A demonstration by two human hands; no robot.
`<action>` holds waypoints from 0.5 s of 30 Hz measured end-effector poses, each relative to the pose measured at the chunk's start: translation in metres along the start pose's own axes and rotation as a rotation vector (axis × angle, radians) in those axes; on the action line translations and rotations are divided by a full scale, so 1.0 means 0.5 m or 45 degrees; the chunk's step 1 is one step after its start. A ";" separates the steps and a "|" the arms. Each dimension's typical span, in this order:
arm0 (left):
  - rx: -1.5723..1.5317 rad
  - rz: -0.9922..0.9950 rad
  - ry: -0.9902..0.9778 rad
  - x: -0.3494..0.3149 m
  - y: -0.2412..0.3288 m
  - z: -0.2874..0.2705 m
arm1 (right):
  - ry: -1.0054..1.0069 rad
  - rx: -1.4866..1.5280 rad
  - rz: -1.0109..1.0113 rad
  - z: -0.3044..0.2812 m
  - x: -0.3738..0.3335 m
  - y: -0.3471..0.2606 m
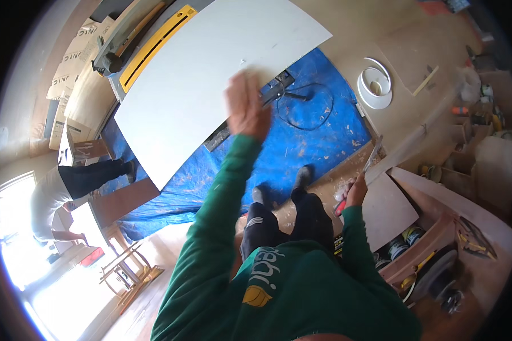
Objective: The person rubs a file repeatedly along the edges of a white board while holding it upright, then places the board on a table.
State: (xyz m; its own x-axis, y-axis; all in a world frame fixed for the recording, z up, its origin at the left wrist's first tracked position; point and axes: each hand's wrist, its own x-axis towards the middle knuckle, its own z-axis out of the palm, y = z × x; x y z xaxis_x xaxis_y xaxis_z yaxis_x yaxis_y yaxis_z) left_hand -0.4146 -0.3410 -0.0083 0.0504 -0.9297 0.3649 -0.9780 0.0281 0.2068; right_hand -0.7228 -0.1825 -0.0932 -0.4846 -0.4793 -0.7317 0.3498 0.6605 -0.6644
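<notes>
A large white board (199,79) lies in front of me. Over its right edge is my left hand (246,108), blurred by motion; its fingers are smeared and I cannot make out anything in them. Low on the right, my right hand (356,191) is closed round a red-handled tool (339,208). A narrow metallic-looking piece (374,152) sticks up beyond this hand; whether it belongs to the tool I cannot tell. A small white scrap (243,61) sits on the board just past my left hand.
Blue sheeting (324,142) covers the floor, with a black cable (331,108) on it. A white coiled strip (374,88) lies to the right. A yellow level (156,48) lies beyond the board. Another person (51,199) bends at the far left. Tools and bins (461,165) fill the right side.
</notes>
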 end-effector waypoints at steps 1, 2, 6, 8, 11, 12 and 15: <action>-0.031 0.035 0.000 0.044 0.046 0.041 | -0.012 -0.011 -0.004 -0.004 -0.001 0.031; -0.056 0.070 -0.001 0.076 0.090 0.064 | -0.027 -0.022 -0.003 0.001 -0.004 0.053; -0.949 0.077 -0.741 0.168 0.247 0.007 | -0.237 -0.173 -0.437 0.057 -0.032 0.092; -1.387 0.311 -0.591 0.156 0.241 -0.004 | -0.284 -0.289 -1.027 0.114 0.000 0.126; -0.861 0.436 -0.110 0.223 0.072 -0.044 | -0.410 -0.620 -1.199 0.211 -0.007 0.122; -0.698 0.353 -0.180 0.271 -0.057 -0.030 | -0.618 -0.542 -1.159 0.269 -0.052 0.097; -0.132 0.362 -0.049 0.318 -0.221 0.016 | -0.793 -0.390 -1.336 0.405 -0.059 0.094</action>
State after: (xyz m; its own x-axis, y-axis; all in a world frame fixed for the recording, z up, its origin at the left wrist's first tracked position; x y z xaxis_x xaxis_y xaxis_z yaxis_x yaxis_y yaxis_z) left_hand -0.3004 -0.4946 0.0197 -0.2319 -0.8925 0.3870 -0.9259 0.3244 0.1934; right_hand -0.5298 -0.2543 -0.1334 0.0726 -0.9897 0.1233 -0.2144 -0.1362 -0.9672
